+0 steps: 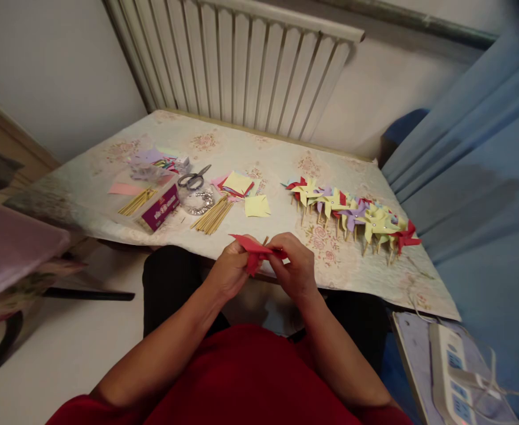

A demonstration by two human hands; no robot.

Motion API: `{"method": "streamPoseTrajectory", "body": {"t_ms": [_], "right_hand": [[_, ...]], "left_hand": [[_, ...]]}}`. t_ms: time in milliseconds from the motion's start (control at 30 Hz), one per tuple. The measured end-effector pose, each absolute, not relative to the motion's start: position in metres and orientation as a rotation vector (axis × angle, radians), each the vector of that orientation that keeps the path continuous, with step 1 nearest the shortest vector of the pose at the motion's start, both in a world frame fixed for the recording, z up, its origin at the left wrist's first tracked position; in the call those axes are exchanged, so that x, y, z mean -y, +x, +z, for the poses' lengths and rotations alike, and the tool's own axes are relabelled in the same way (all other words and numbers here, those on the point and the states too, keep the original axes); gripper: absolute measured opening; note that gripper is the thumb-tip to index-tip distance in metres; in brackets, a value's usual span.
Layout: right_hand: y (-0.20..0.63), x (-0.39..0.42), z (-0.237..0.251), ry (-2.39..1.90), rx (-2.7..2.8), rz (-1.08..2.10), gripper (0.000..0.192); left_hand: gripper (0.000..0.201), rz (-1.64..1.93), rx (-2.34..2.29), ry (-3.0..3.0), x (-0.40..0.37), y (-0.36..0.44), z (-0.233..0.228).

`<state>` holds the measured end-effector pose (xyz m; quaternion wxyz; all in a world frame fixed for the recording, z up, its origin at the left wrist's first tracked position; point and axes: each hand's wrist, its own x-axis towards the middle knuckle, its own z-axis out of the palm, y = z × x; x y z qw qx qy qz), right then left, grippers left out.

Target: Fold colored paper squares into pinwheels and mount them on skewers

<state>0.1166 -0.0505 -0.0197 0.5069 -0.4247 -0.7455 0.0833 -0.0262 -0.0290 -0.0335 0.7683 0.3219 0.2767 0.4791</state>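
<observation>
The table (pixel 121 218) spreads out beyond both hands, its near edge running just under them, with bare cloth directly ahead between a row of finished pinwheels (pixel 356 215) to the right and loose wooden sticks (pixel 212 216) to the left. The left hand (pixel 229 270) and right hand (pixel 295 268) are both closed, fingers pinching the red paper pinwheel (pixel 254 251) between them at the table's edge.

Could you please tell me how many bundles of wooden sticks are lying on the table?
2: one bundle of sticks lies in the open box at the left, the other bundle loose on the table right of it, below the scissors.
</observation>
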Motion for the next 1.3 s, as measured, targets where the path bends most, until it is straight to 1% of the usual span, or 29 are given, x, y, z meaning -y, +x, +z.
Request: {"method": "streamPoseTrajectory", "body": {"t_ms": [167, 367, 567, 800, 967, 1067, 1300], "right_hand": [[0.115, 0.052, -0.015, -1.046, 1.724, 0.353, 0.008], [0.117, 0.051, -0.019, -1.091, 1.51, 0.73, 0.005], [0.118, 0.045, -0.029, -1.083, 1.232, 1.05, 0.012], [0.115, 0.04, -0.045, -1.058, 1.01, 1.169, 0.019], [0.111, 0.036, -0.051, -1.068, 0.89, 1.163, 0.024], [0.11, 0.034, -0.056, -1.075, 0.816, 1.198, 0.025], [0.114, 0.029, -0.062, -1.046, 0.731, 1.341, 0.024]], "left_hand": [[0.011, 1.053, -0.598, 0.772, 0.028, -0.027, -0.037], [0.012, 1.049, -0.657, 0.846, 0.026, -0.03, -0.039], [0.015, 1.062, -0.718, 0.92, 0.026, -0.031, -0.043], [0.016, 1.045, -0.745, 0.954, 0.027, -0.031, -0.048], [0.01, 1.011, -0.771, 0.969, 0.026, -0.029, -0.053], [0.009, 0.98, -0.789, 0.934, 0.025, -0.027, -0.059], [0.015, 0.933, -0.734, 0.813, 0.022, -0.026, -0.069]]}}
